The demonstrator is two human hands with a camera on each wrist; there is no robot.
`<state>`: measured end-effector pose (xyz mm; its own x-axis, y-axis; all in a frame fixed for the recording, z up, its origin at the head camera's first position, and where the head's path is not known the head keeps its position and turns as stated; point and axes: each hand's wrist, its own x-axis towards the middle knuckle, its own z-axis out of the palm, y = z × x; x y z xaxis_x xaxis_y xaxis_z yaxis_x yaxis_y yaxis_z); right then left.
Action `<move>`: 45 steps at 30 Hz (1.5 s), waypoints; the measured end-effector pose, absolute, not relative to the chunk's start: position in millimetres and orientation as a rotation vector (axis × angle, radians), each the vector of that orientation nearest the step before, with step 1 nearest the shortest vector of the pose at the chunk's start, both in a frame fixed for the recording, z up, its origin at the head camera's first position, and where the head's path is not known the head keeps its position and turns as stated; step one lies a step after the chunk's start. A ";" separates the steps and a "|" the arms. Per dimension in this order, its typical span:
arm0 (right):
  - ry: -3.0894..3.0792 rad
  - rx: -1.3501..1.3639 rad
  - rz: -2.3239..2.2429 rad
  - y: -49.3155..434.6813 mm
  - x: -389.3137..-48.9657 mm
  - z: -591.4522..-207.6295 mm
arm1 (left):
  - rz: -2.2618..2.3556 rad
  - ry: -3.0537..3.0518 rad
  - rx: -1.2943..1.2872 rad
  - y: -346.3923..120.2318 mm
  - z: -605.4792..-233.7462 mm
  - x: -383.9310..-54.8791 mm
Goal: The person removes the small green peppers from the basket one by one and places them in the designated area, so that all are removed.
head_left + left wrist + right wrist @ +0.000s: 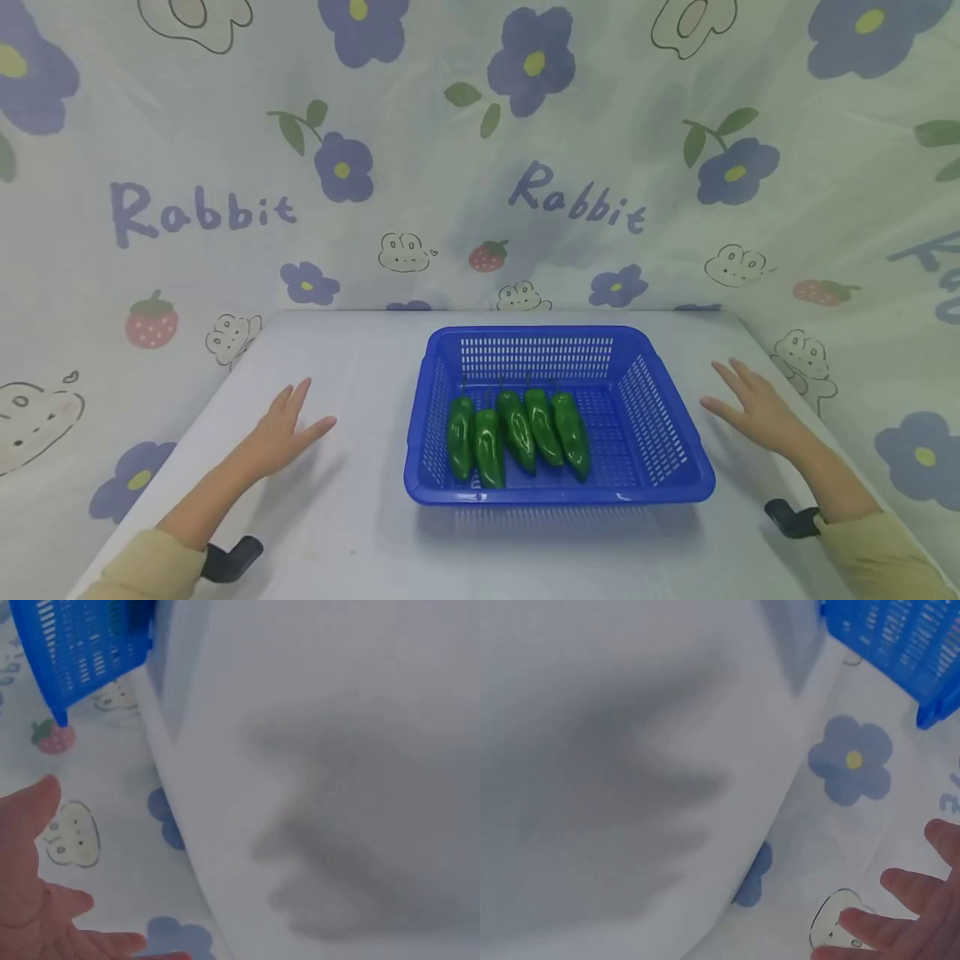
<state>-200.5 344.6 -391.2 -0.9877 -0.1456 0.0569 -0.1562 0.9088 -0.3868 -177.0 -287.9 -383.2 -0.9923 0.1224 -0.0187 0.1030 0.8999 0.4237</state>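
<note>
A blue plastic basket [660,417] with slotted walls stands on the white table, right of centre in the head view. Several green peppers [517,429] lie side by side in its left and middle part, stems pointing away from me. To the basket's left my left hand [277,433] hovers over the table with fingers spread, holding nothing. On the other side, my right hand [757,408] is held just beyond the basket's right wall, its fingers also spread and free of any object. Each wrist view catches a corner of the basket [82,660] past the fingers.
The white table [360,533] reaches back to a printed cloth [442,175] with flowers, rabbits and strawberries, which also hangs along both sides. Black straps with a stubby dark piece [232,558] sit at both wrists, by the beige sleeves [885,550].
</note>
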 end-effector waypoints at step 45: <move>-2.835 0.611 0.932 285.1 -212.6 -395.4 | 0.797 2.916 0.804 -118.1 -254.8 -218.3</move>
<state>-212.6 285.1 -395.4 -0.9151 -0.3436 0.2110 -0.4017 0.7329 -0.5490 -218.3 -118.1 -254.8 -0.8678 0.4826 0.1184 0.4757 0.7381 0.4784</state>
